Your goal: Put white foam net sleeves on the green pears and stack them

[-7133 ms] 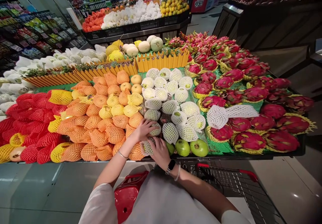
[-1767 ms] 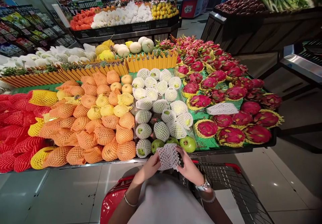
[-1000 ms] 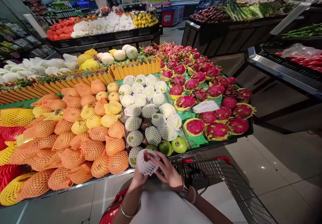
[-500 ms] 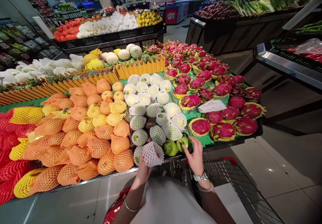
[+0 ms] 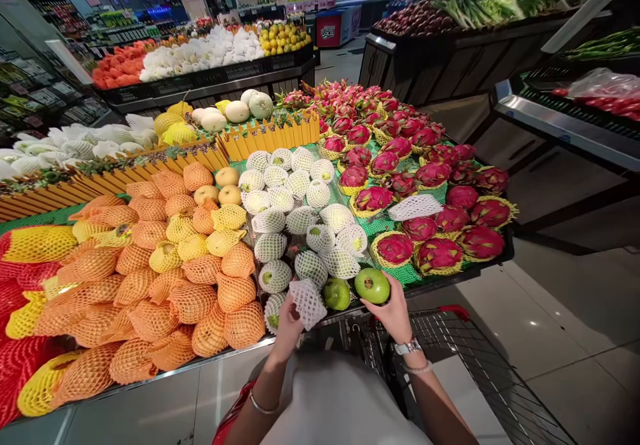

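My left hand (image 5: 289,326) grips a white foam net sleeve (image 5: 307,304) at the front edge of the display, its fingers partly hidden behind the mesh. No fruit can be made out inside it. In my right hand (image 5: 395,308) is a bare green fruit (image 5: 373,286), round like a guava, its brown blossom end facing up; thumb and fingers curl around its sides. Another bare green fruit (image 5: 337,294) lies between my hands. Just behind are rows of the same green fruit in white foam nets (image 5: 311,268).
Orange-netted fruit (image 5: 190,302) fills the left side of the stand, with dragon fruit (image 5: 440,254) on the right. A loose white net (image 5: 415,207) lies among them. Below the stand's edge is a wire shopping cart (image 5: 465,352) with a red-tipped handle. A low yellow fence (image 5: 273,137) runs behind.
My right hand has closed around the green fruit and lifted or turned it, so its blossom end now shows. The foam sleeve in my left hand has tilted and looks flatter.
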`<state>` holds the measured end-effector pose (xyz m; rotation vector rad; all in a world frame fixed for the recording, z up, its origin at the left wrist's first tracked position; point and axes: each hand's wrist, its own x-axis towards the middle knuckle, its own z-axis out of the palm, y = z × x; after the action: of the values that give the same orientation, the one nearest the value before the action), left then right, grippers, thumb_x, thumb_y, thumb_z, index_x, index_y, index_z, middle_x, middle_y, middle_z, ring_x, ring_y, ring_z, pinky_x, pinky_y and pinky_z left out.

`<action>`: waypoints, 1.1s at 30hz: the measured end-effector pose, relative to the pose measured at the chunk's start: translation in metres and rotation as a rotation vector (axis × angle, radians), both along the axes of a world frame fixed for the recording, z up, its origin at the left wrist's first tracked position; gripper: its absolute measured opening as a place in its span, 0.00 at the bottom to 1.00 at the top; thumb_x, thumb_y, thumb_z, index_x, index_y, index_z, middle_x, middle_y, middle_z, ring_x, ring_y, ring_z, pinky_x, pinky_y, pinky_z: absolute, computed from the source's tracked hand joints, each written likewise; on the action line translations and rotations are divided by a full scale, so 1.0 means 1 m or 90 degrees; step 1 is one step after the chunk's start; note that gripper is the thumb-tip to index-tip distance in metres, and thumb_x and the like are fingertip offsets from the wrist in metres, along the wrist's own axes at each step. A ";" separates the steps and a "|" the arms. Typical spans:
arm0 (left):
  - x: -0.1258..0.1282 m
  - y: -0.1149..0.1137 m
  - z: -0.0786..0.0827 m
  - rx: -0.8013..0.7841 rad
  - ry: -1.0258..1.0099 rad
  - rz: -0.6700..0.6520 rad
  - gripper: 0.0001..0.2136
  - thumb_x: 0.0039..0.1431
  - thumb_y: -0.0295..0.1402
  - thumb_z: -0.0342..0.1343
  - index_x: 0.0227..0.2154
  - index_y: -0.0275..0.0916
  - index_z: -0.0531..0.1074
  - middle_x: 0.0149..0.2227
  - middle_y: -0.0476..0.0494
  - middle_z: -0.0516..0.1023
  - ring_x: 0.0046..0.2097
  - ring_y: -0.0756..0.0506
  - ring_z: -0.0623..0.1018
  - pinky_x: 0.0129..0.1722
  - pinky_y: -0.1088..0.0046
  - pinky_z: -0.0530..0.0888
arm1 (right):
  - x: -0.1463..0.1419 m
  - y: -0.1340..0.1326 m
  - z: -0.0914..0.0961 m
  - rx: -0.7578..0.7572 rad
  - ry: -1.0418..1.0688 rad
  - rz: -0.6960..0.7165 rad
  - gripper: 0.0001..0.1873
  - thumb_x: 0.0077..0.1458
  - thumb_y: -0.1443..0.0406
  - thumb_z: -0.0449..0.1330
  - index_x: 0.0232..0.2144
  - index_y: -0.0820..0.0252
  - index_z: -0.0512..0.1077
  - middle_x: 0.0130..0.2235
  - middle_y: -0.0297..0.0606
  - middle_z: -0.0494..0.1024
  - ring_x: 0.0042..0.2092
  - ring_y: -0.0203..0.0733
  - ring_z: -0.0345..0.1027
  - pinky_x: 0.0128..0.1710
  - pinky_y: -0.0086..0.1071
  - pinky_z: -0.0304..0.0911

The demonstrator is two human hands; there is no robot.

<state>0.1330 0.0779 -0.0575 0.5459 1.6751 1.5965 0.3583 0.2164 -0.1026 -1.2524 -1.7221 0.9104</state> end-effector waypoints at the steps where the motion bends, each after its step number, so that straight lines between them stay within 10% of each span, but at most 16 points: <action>1: -0.004 -0.002 0.000 -0.016 0.025 -0.041 0.30 0.38 0.41 0.66 0.49 0.40 0.75 0.58 0.33 0.75 0.60 0.32 0.73 0.56 0.58 0.72 | 0.001 -0.003 0.003 -0.034 0.056 -0.028 0.44 0.40 0.53 0.72 0.57 0.57 0.63 0.57 0.51 0.68 0.59 0.62 0.63 0.61 0.59 0.58; 8: -0.006 0.003 0.024 0.020 0.111 -0.343 0.28 0.49 0.39 0.66 0.55 0.42 0.72 0.62 0.34 0.69 0.68 0.33 0.62 0.65 0.56 0.63 | 0.000 -0.028 0.034 -0.387 0.505 -0.093 0.51 0.33 0.53 0.75 0.61 0.46 0.62 0.57 0.43 0.74 0.55 0.55 0.71 0.61 0.53 0.61; 15: 0.010 0.014 0.023 0.100 0.175 -0.384 0.30 0.52 0.41 0.67 0.59 0.42 0.68 0.64 0.33 0.66 0.65 0.32 0.66 0.64 0.52 0.63 | -0.040 -0.047 0.070 -0.515 0.757 0.062 0.49 0.40 0.36 0.65 0.60 0.51 0.68 0.51 0.46 0.81 0.54 0.61 0.73 0.61 0.61 0.62; 24: 0.011 0.016 0.019 0.124 0.343 -0.439 0.35 0.64 0.40 0.56 0.69 0.46 0.47 0.71 0.33 0.52 0.71 0.34 0.54 0.66 0.55 0.62 | -0.057 -0.066 0.055 -0.470 0.579 -0.007 0.45 0.45 0.43 0.67 0.63 0.45 0.62 0.63 0.38 0.70 0.64 0.55 0.62 0.65 0.52 0.58; 33: 0.019 0.021 0.055 0.107 0.466 -0.460 0.34 0.56 0.30 0.60 0.65 0.41 0.55 0.63 0.30 0.63 0.68 0.31 0.59 0.66 0.46 0.59 | -0.041 -0.064 0.041 -0.489 0.474 0.136 0.40 0.45 0.47 0.69 0.60 0.44 0.66 0.67 0.36 0.65 0.69 0.54 0.52 0.70 0.50 0.46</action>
<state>0.1521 0.0987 -0.0022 1.7539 1.5280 1.0378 0.3175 0.1521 -0.0620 -0.9594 -0.9233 1.9865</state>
